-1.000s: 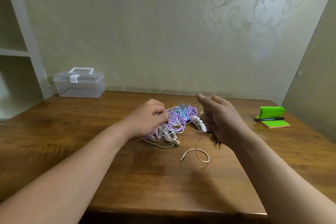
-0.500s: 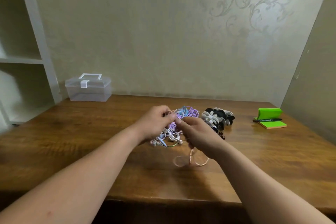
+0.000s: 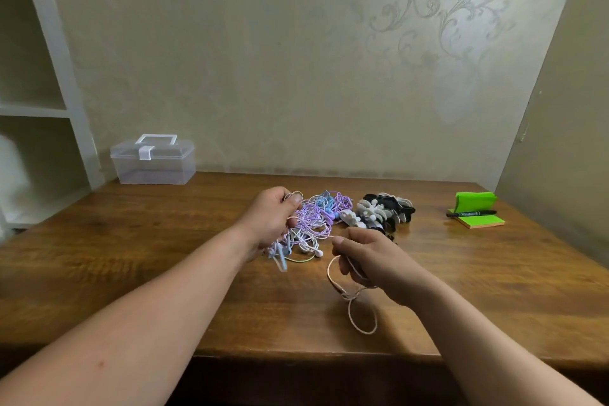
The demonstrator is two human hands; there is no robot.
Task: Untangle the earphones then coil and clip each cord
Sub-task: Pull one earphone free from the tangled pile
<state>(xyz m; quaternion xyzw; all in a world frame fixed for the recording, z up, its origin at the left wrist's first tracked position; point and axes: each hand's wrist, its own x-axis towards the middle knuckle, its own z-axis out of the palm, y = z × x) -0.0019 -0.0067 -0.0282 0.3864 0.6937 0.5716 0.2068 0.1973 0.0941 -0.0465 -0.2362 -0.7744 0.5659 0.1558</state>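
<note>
Progress, head view: early stage, by my read. Earphone tangle (image 3: 313,221) sits mid-table, a mixed knot of purple, white & blue cords w/ a few buds poking out at its near edge. Nothing looks coiled or clipped yet.

Left hand (image 3: 273,217) grips the tangle's 9 o'clock side, fingers curled round a bunch of strands, part lifted off the wood. Right hand (image 3: 369,254), at approx 5 o'clock from the tangle, pinches one pale cord (image 3: 328,272) btwn thumb & fingers. That cord runs taut back to the tangle, and its slack drops in loops onto the table (image 3: 131,257) toward 6 o'clock. So one cord is partly drawn out; can't tell if its far end is free inside the knot.

Left to do: free this cord, then the rest, then coil & clip each.

Around: pile of black & white cord clips (image 3: 385,211) just beside the tangle at 3 o'clock, within easy reach. Clear plastic box (image 3: 153,160), lid shut, at 10 o'clock by the wall. Green sticky-note pad (image 3: 482,220) w/ black marker (image 3: 471,213) lying on it, far out at 3 o'clock. White shelf unit (image 3: 75,109) at the left edge.

In the way: mainly the knot itself. Clip pile touches or nearly touches the cords, so a hard pull may drag clips along.
</note>
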